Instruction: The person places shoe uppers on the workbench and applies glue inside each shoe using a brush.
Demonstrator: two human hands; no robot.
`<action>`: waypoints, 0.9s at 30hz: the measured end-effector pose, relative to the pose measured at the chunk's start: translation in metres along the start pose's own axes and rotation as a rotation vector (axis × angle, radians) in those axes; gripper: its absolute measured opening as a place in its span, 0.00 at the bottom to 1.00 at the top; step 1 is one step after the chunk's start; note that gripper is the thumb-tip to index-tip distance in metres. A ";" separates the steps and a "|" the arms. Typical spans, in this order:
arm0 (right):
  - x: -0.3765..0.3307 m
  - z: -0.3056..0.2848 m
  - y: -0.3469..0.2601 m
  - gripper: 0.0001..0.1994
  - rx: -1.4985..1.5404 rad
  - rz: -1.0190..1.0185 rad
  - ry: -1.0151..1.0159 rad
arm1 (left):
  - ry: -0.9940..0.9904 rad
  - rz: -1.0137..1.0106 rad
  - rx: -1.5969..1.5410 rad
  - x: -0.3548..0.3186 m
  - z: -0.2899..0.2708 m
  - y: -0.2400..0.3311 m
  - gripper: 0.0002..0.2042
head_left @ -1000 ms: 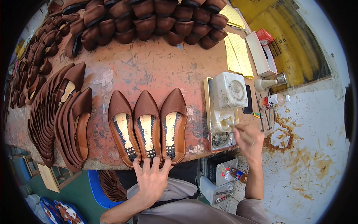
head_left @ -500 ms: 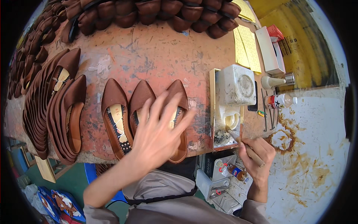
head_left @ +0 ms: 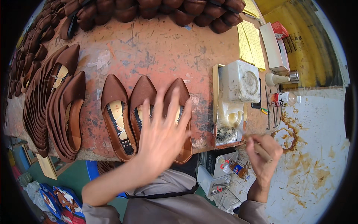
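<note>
Three brown pointed shoe uppers (head_left: 114, 90) stand side by side at the table's front edge, toes pointing away from me. Over the middle shoe (head_left: 143, 86) and the right-hand shoe (head_left: 179, 89) hovers my left hand (head_left: 162, 136), fingers spread and slightly blurred, gripping nothing. Whether it touches them I cannot tell. My right hand (head_left: 266, 151) is closed around the wooden handle of a brush (head_left: 263, 154). The brush's blurred tip is beside the mouth of a stained white plastic container (head_left: 232, 84), where pale, glue-like stuff shows. That container lies in a shallow box (head_left: 215, 91).
Nested brown shoe uppers (head_left: 37, 108) are stacked at the left, with rows of more shoes (head_left: 149, 8) along the back. Right of the box lie yellow sheets (head_left: 251, 43), a white carton (head_left: 274, 48), a bottle (head_left: 281, 99) and metal rods (head_left: 275, 117).
My right hand has moved slightly right with the brush, its tip shifting away from the container's mouth. My left hand's fingers have shifted and spread over the shoes. The view has shifted slightly.
</note>
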State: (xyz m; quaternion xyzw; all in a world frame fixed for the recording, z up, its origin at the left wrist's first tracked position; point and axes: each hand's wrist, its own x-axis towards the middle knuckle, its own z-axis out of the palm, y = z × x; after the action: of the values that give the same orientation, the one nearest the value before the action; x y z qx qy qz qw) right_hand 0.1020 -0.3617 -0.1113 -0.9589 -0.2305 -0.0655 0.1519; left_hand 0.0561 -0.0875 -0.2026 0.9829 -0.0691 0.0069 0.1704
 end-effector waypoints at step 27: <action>0.032 0.077 -0.050 0.10 0.666 -0.090 -0.372 | 0.006 -0.322 -0.119 -0.103 0.024 0.030 0.48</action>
State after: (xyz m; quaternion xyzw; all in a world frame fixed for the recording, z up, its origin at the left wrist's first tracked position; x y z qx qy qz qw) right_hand 0.1111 -0.2811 -0.1649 -0.8415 -0.3048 0.1814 0.4075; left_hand -0.0508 -0.1099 -0.2188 0.9694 0.0893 -0.0215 0.2276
